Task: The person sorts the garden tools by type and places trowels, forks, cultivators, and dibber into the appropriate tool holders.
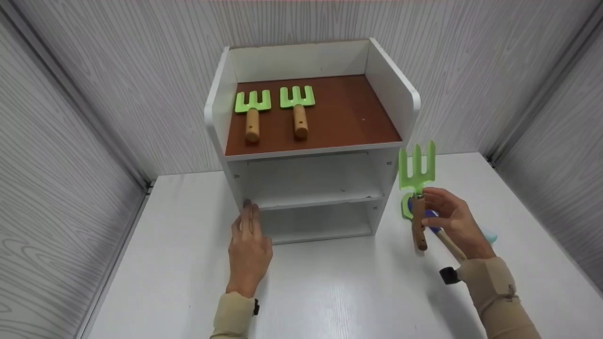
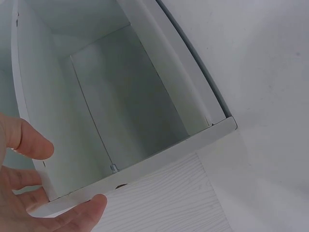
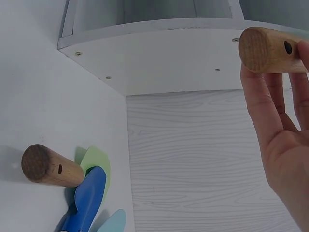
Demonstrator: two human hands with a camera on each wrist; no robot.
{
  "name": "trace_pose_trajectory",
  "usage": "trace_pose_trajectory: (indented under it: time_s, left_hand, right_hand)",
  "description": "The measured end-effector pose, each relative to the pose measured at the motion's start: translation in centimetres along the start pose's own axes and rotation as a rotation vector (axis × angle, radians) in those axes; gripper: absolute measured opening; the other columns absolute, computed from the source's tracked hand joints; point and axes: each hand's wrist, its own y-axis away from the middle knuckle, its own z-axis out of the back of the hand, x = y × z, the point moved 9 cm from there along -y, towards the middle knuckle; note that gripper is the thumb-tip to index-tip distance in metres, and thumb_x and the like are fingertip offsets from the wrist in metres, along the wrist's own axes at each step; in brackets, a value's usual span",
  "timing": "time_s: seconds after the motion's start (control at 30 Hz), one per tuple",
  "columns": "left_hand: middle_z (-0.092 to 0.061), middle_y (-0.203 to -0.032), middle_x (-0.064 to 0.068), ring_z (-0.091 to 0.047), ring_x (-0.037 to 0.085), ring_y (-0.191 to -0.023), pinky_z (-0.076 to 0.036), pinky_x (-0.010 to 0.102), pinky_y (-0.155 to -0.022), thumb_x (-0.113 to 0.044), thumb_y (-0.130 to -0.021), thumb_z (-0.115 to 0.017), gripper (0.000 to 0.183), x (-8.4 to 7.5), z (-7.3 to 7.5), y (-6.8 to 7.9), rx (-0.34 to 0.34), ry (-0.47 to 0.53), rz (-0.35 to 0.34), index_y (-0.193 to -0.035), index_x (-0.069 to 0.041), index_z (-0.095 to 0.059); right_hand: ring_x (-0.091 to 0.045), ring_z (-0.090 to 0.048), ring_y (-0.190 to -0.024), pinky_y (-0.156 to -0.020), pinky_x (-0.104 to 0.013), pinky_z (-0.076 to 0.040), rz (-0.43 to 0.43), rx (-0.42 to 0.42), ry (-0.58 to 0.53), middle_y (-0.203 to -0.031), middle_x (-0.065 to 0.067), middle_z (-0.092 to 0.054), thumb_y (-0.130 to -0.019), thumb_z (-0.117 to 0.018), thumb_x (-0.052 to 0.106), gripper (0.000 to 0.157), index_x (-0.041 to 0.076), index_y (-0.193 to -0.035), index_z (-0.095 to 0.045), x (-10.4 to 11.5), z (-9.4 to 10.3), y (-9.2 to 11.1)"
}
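Note:
A hand fork [image 1: 417, 179] with green tines and a wooden handle is upright in my right hand [image 1: 459, 221], beside the white shelf unit [image 1: 395, 80]. Fingers and thumb pinch its handle, whose end [image 3: 253, 50] shows in the right wrist view. My left hand [image 1: 249, 249] rests against the unit's left front edge with its fingers stretched out; in the left wrist view the fingertips [image 2: 94, 208] lie at the side panel. Two more hand forks, a left one [image 1: 253, 120] and a right one [image 1: 299, 115], lie side by side on the brown top, tines toward the back.
On the table right of the unit lie a blue tool [image 3: 89, 198], a green tool [image 3: 99, 159] and a light blue one [image 3: 116, 222], partly overlapping. A wooden handle [image 3: 58, 169] points up among them. Grey wood-grain walls [image 1: 70, 141] enclose the table.

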Motion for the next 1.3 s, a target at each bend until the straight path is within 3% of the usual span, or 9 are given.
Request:
trace_pose_trajectory:
  time_s: [0.23, 0.53, 0.8, 1.3]
  left_hand:
    - [-0.039, -0.150, 0.029, -0.054, 0.050, -0.117, -0.057, 0.051, -0.087, 0.008, -0.081, -0.072, 0.072, -0.1, 0.0, -0.1, -0.001, 0.016, 0.004, -0.145, 0.015, -0.039]
    - [-0.039, -0.151, 0.029, -0.054, 0.049, -0.117, -0.057, 0.050, -0.086, 0.008, -0.081, -0.072, 0.073, -0.1, 0.1, 0.0, -0.006, 0.014, 0.004, -0.145, 0.015, -0.039]
    - [-0.039, -0.151, 0.029, -0.053, 0.048, -0.117, -0.058, 0.048, -0.083, 0.008, -0.082, -0.070, 0.071, -0.1, 0.2, -0.1, -0.007, 0.009, 0.002, -0.145, 0.014, -0.039]
    - [-0.038, -0.152, 0.029, -0.053, 0.049, -0.118, -0.057, 0.049, -0.086, 0.005, -0.083, -0.071, 0.071, -0.1, 0.1, 0.0, 0.000, 0.011, -0.001, -0.146, 0.014, -0.039]
  right_hand:
    - [-0.021, -0.064, -0.112, -0.092, -0.032, -0.055, -0.016, -0.004, 0.036, -0.125, -0.004, -0.068, -0.083, -0.064, -0.022, 0.061, -0.003, -0.140, -0.053, 0.0, -0.9, -0.3]
    - [-0.023, -0.064, -0.111, -0.092, -0.036, -0.055, -0.050, -0.018, -0.015, -0.123, -0.006, -0.068, -0.084, -0.068, -0.017, 0.061, -0.002, -0.140, -0.053, -0.7, -1.5, -0.3]
    - [-0.024, -0.066, -0.108, -0.093, -0.034, -0.053, -0.044, -0.068, 0.026, -0.121, -0.007, -0.069, -0.080, -0.066, -0.023, 0.064, -0.003, -0.139, -0.054, -1.0, -1.5, -0.3]
    - [-0.023, -0.068, -0.107, -0.096, -0.032, -0.052, 0.015, 0.030, 0.032, -0.121, -0.006, -0.071, -0.082, -0.066, -0.020, 0.059, -0.006, -0.138, -0.055, 0.3, -3.6, -1.1]
